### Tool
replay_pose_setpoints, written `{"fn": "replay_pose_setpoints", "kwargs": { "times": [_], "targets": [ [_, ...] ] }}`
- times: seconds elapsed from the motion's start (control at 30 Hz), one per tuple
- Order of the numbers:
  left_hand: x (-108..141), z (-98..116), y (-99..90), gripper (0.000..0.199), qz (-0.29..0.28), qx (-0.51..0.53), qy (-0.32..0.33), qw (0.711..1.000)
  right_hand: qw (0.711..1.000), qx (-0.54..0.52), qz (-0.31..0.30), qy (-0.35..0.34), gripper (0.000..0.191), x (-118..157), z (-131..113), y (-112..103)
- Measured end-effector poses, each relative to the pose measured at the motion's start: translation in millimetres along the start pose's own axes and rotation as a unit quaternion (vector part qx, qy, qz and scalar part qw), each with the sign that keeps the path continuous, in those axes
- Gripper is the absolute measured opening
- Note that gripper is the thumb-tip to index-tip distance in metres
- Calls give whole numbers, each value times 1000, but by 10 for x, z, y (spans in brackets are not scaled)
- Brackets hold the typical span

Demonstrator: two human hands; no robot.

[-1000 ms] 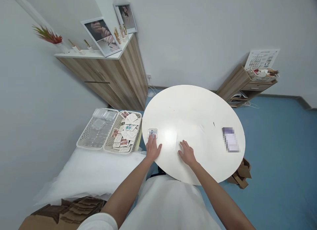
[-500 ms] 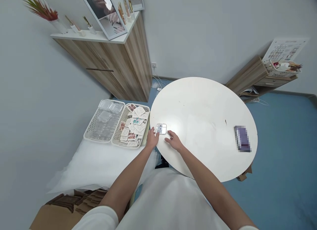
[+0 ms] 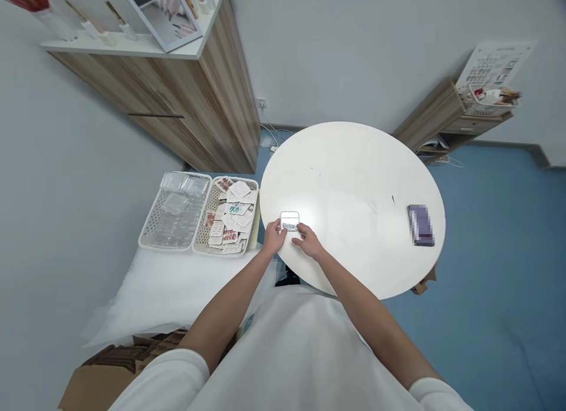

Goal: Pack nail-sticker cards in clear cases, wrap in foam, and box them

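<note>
A small clear case (image 3: 290,220) is at the near left edge of the round white table (image 3: 354,163), with small bluish pieces along its near side. My left hand (image 3: 275,237) grips the case at its left side, thumb at the near corner. My right hand (image 3: 308,240) has its fingers apart, and a fingertip touches the right side of the case. Left of the table, a white basket (image 3: 193,241) holds clear plastic cases. Beside it another basket (image 3: 254,219) is filled with printed cards.
A purple pixelated item (image 3: 421,225) lies at the table's right side. A wooden cabinet (image 3: 230,86) stands behind the baskets. White wrapping (image 3: 186,287) is in front of them, above cardboard (image 3: 97,387). A low shelf unit (image 3: 431,116) is at the back right.
The case has turned, so its bluish pieces now lie along the near side instead of the left. My right hand has come in to touch it. The whole view has shifted slightly.
</note>
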State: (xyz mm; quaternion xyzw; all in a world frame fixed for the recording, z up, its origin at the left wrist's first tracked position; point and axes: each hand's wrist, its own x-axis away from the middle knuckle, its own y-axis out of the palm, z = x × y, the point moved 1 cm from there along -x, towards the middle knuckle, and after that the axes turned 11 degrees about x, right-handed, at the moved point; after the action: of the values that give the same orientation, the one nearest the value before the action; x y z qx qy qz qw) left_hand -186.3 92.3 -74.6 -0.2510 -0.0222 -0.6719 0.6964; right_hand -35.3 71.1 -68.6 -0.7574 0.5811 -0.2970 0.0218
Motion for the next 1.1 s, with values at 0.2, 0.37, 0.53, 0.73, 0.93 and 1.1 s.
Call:
{"fn": "replay_pose_setpoints", "kwargs": {
  "times": [0.2, 0.37, 0.53, 0.73, 0.93, 1.1],
  "targets": [
    [191, 98, 413, 45, -59, 29, 52, 996, 996, 29, 79, 12, 55, 356, 301, -312],
    [428, 224, 841, 42, -123, 48, 62, 989, 991, 49, 126, 24, 49, 753, 582, -685],
    [621, 314, 1201, 39, -171, 46, 55, 983, 989, 59, 131, 40, 42, 1046, 808, -1041],
    [765, 320, 1534, 40, -185, 22, 38, 982, 989, 79, 115, 44, 40, 1194, 1047, -1316],
    [833, 259, 1723, 40, -167, 8, 37, 985, 992, 80, 92, 39, 41, 1211, 1190, -1426],
    [856, 218, 1769, 41, -160, -20, 37, 986, 994, 71, 74, 38, 42, 1200, 1249, -1443]
  ]
}}
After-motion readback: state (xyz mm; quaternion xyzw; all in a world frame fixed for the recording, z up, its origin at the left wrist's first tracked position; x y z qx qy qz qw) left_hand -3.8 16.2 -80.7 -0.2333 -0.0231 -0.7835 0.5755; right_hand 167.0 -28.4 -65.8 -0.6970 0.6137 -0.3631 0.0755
